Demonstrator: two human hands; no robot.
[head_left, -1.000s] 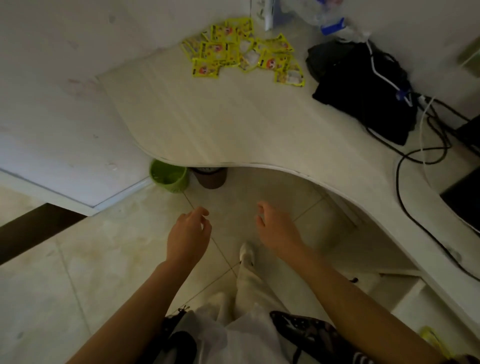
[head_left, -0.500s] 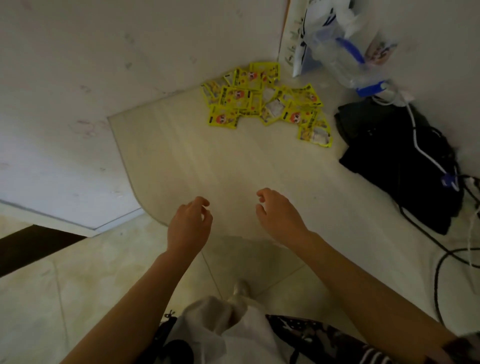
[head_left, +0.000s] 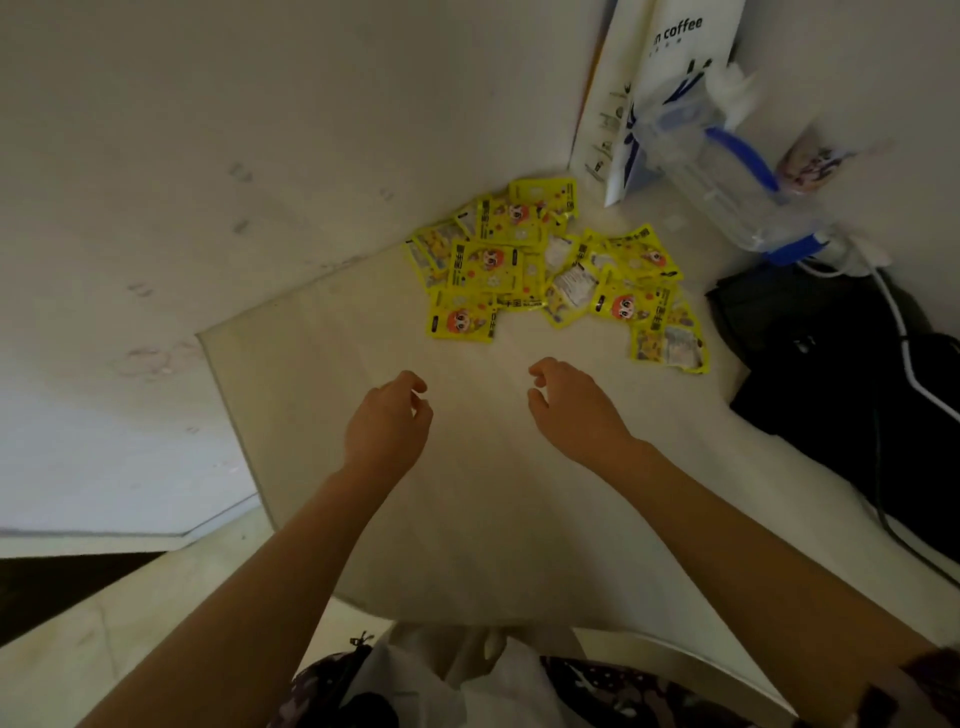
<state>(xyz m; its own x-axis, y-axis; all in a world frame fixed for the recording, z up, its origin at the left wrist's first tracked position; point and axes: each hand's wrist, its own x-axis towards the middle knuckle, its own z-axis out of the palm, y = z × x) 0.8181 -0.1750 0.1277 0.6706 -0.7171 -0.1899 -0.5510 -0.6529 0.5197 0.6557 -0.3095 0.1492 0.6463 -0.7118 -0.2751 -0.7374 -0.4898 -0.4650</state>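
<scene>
The yellow packets (head_left: 540, 270) with cartoon faces lie in a loose pile; left hand (head_left: 387, 428) and right hand (head_left: 574, 408) hover loosely curled, empty

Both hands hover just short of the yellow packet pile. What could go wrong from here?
The yellow packets overlap loosely, so a grab by the left hand or right hand may scatter them across the desk. The tilted clear bottle behind the pile might get knocked by a far reach.
</scene>
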